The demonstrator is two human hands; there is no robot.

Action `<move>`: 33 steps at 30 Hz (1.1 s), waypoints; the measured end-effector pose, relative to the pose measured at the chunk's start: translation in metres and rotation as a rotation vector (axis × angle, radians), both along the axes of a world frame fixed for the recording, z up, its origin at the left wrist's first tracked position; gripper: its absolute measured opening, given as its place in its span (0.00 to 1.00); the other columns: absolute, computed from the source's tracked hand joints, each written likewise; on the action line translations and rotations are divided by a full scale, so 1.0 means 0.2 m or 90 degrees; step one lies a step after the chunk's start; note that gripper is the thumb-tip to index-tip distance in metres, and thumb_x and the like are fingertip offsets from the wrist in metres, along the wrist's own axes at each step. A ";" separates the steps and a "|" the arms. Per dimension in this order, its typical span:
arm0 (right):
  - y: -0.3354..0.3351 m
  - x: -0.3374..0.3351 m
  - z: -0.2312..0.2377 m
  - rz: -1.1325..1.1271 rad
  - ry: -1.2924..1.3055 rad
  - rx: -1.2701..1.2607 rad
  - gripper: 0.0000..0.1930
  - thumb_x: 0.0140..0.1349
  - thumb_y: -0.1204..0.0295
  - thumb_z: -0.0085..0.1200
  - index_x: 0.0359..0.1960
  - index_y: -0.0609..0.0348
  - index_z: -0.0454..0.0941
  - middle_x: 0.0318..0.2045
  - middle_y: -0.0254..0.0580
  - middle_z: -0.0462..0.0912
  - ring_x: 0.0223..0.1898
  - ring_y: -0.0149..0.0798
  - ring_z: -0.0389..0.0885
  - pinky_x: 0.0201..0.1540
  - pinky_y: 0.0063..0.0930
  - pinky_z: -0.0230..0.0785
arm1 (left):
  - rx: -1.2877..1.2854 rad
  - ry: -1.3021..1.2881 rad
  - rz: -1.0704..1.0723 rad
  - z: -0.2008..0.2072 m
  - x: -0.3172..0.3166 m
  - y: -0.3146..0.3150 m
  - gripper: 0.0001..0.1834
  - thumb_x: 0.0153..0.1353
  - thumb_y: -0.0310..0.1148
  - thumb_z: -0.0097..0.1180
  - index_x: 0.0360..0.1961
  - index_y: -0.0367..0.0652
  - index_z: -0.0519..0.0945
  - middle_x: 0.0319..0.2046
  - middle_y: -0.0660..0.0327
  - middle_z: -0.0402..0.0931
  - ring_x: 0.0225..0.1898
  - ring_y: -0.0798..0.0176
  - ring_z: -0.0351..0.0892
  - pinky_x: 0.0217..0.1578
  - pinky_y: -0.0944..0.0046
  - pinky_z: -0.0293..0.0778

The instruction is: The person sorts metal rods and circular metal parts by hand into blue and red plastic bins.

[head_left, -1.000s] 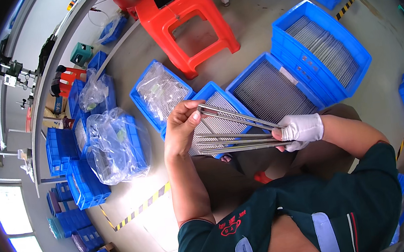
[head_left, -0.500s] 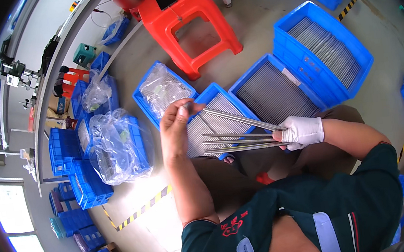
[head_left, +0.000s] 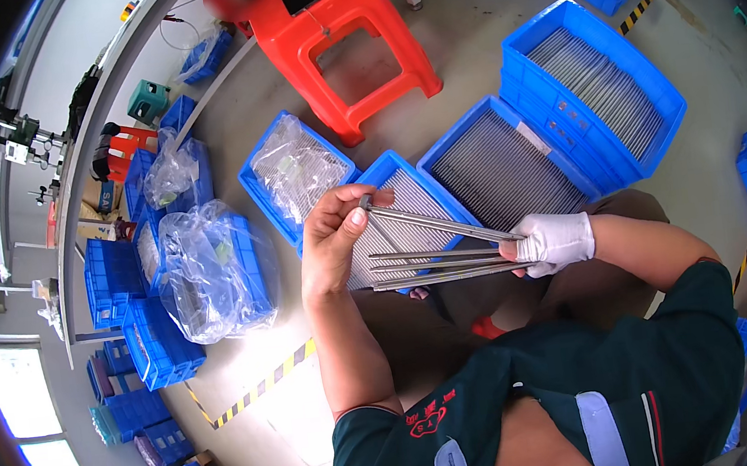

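Gripping fanned slim metal rods w/ cloth-gloved R hand, bare L hand pinching tip

Rods: several, slim, straight, grey metal. Bunched in right hand, fanned leftward. Upper slant up to left hand; lower lie near level, left ends free.

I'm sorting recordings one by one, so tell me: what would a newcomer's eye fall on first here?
Probably the large red stool at the top, bright against the dull floor. Next, the metal rods at the centre, fanning out from the white-gloved right hand toward the bare left hand. Then the blue bins just beyond the hands.
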State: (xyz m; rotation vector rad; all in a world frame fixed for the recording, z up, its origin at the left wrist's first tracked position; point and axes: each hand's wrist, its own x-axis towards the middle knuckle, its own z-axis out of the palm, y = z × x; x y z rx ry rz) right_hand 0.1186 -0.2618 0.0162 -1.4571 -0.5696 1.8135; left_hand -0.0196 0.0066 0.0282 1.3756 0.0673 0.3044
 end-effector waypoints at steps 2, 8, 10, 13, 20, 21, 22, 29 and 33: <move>0.00 0.00 0.01 0.022 0.073 -0.016 0.29 0.58 0.42 0.46 0.24 0.60 0.73 0.10 0.26 0.62 0.10 0.21 0.57 0.13 0.16 0.47 | -0.032 -0.009 -0.011 0.01 0.00 -0.01 0.16 0.58 0.32 0.56 0.45 0.35 0.73 0.39 0.49 0.78 0.49 0.56 0.75 0.54 0.58 0.65; -0.02 -0.02 0.01 0.028 0.146 -0.027 0.28 0.58 0.42 0.46 0.24 0.60 0.72 0.10 0.25 0.61 0.10 0.21 0.57 0.12 0.16 0.47 | -0.001 -0.053 -0.020 0.02 0.01 -0.03 0.15 0.57 0.29 0.56 0.45 0.35 0.73 0.39 0.49 0.78 0.52 0.52 0.73 0.55 0.55 0.64; -0.02 -0.03 0.01 0.025 0.135 -0.031 0.28 0.58 0.42 0.46 0.24 0.60 0.72 0.10 0.25 0.61 0.10 0.21 0.57 0.13 0.16 0.47 | 0.021 -0.042 0.002 0.02 0.00 -0.04 0.15 0.57 0.29 0.56 0.45 0.35 0.73 0.39 0.50 0.78 0.51 0.52 0.73 0.55 0.55 0.64; -0.02 -0.05 -0.01 -0.015 0.023 0.005 0.28 0.58 0.42 0.47 0.24 0.59 0.72 0.10 0.26 0.62 0.11 0.22 0.58 0.14 0.16 0.48 | 0.014 -0.047 -0.004 0.02 0.01 -0.05 0.15 0.57 0.28 0.55 0.45 0.34 0.73 0.39 0.51 0.77 0.51 0.53 0.73 0.54 0.57 0.65; -0.02 -0.01 -0.01 -0.024 -0.006 0.006 0.27 0.57 0.42 0.49 0.23 0.58 0.71 0.11 0.29 0.64 0.11 0.22 0.59 0.13 0.17 0.49 | 0.077 -0.002 0.094 0.02 0.02 -0.04 0.13 0.60 0.29 0.52 0.44 0.33 0.73 0.34 0.54 0.78 0.45 0.56 0.76 0.51 0.61 0.67; -0.02 0.00 0.00 -0.026 0.012 0.014 0.27 0.57 0.43 0.49 0.23 0.58 0.71 0.11 0.28 0.64 0.10 0.22 0.58 0.13 0.17 0.48 | 0.105 -0.014 0.199 0.01 0.03 0.01 0.12 0.61 0.30 0.51 0.43 0.33 0.73 0.33 0.54 0.77 0.41 0.55 0.78 0.49 0.59 0.69; -0.02 0.00 0.01 -0.022 0.010 0.016 0.27 0.57 0.43 0.49 0.23 0.58 0.71 0.11 0.28 0.64 0.10 0.22 0.58 0.13 0.17 0.48 | 0.012 -0.045 0.251 0.03 0.00 0.07 0.12 0.62 0.31 0.50 0.42 0.34 0.74 0.32 0.55 0.77 0.39 0.55 0.79 0.47 0.58 0.71; 0.04 0.03 -0.08 -0.168 0.316 0.135 0.19 0.57 0.52 0.55 0.23 0.53 0.67 0.09 0.26 0.58 0.08 0.21 0.53 0.10 0.17 0.44 | -0.317 0.041 0.041 -0.28 0.08 0.04 0.10 0.57 0.30 0.55 0.38 0.37 0.73 0.34 0.56 0.72 0.32 0.62 0.70 0.32 0.65 0.69; 0.13 -0.01 -0.06 -0.167 0.242 0.131 0.19 0.56 0.56 0.57 0.17 0.50 0.65 0.09 0.30 0.62 0.08 0.26 0.61 0.10 0.20 0.51 | -0.245 0.212 -0.105 -0.16 0.16 -0.36 0.22 0.53 0.38 0.62 0.47 0.41 0.74 0.36 0.62 0.69 0.37 0.67 0.67 0.37 0.67 0.66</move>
